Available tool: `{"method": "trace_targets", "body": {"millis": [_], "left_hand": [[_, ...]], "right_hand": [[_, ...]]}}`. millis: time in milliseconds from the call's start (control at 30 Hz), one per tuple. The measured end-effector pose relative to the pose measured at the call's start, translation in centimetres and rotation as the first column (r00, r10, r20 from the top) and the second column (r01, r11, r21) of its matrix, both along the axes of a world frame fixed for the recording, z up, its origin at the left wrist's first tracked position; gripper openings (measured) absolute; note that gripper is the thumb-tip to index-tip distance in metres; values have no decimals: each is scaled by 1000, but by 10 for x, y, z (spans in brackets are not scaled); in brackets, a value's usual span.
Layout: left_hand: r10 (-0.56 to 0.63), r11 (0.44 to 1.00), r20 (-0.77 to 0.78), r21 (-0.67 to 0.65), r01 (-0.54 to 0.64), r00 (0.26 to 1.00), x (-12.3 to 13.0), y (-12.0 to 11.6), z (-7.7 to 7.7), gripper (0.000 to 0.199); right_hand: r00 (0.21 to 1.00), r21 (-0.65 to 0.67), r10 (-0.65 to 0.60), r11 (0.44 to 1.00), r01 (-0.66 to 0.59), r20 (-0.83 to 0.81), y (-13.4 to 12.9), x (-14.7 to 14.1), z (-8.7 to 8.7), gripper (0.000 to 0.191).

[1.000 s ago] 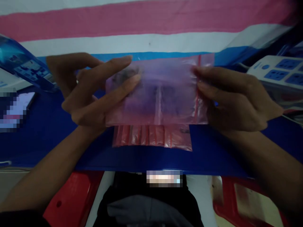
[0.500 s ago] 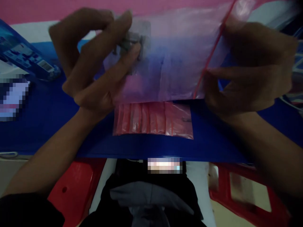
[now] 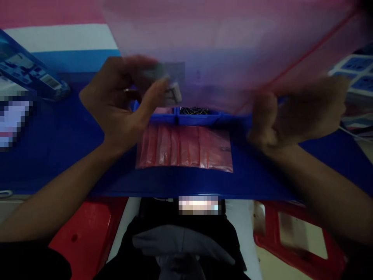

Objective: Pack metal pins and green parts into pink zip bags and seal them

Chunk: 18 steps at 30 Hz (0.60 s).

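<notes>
A translucent pink zip bag (image 3: 221,39) with a red zip line spreads across the upper middle of the view, blurred. The closed fingers of my right hand (image 3: 300,111) grip its lower right edge beside the zip line. Between thumb and fingers, my left hand (image 3: 128,97) pinches a small clear packet (image 3: 174,92) with a pale metallic piece, at the bag's lower left. Whether that packet lies inside or against the pink bag, I cannot tell. Below both hands, a row of overlapping pink zip bags (image 3: 186,147) lies flat on the blue table (image 3: 116,177).
Behind the row of bags stands a blue divided bin (image 3: 198,118) holding many dark screws (image 3: 194,111). A blue printed package (image 3: 32,68) lies at the left. Printed sheets (image 3: 352,64) are at the right. Red stools (image 3: 84,229) flank my lap.
The pink bag has been raised and opened out wider, its left edge now tilted. My left hand has come lower, turning its thumb forward. The blue bin has come into view under the bag.
</notes>
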<state>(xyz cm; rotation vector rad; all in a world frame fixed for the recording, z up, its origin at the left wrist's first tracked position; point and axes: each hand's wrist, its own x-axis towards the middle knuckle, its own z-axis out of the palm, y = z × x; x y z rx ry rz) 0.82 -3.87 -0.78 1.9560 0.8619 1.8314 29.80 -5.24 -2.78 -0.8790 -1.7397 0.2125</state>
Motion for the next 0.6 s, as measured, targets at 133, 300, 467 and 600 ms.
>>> {"method": "trace_targets", "body": {"millis": [133,300,467,600], "left_hand": [[8,999,-3,46,-7,1000,13,-8,8,14],[-275,961,-134,-46,271,952,8,-3,1,39],[-379,924,-87,-94,371,921,1,15,5,76],[-104,993,-33,58,106,994,-24,52,6,75]], "right_hand": [[953,254,128,946,-201,276,-15,-24,17,35],[965,86,131,984,-154,228,-26,-45,17,47],[958,107,140,979,-172,251,-23,-44,15,61],[972,102,114,985,-137,204,-19,-41,17,55]]}}
